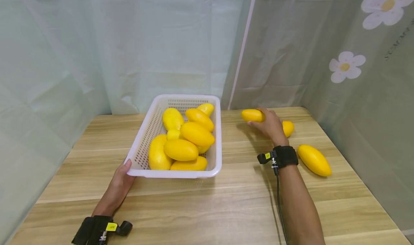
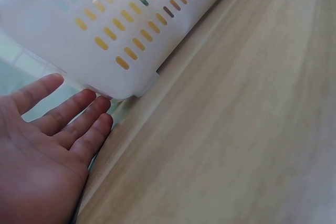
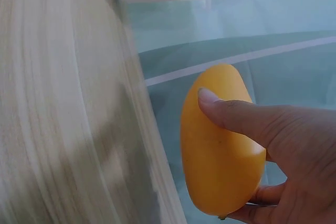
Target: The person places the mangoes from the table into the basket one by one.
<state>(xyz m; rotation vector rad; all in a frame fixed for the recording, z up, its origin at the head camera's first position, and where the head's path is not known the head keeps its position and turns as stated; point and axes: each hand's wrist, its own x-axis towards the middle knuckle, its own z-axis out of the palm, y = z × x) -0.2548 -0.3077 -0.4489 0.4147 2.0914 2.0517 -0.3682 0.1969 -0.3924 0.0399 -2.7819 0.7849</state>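
Note:
A yellow mango (image 3: 220, 150) is held by my right hand (image 1: 271, 125), thumb on one side and fingers behind, raised over the table's back right part. My left hand (image 2: 50, 145) is at the near left corner of a white plastic basket (image 1: 219, 144), fingers fairly straight and fingertips right at its wall. Several yellow mangoes (image 1: 181, 150) are piled inside this basket. One loose mango (image 1: 288, 128) lies just right of my right hand, partly hidden by it. Another mango (image 1: 314, 160) lies on the table to the right of my right wrist.
The wooden table (image 1: 194, 209) ends at the back against a pale curtain (image 1: 168, 40). A grey curtain with white flowers (image 1: 347, 67) borders the right side. From my right wrist strap (image 1: 286, 156) a black cable (image 1: 280, 209) runs toward the table's front.

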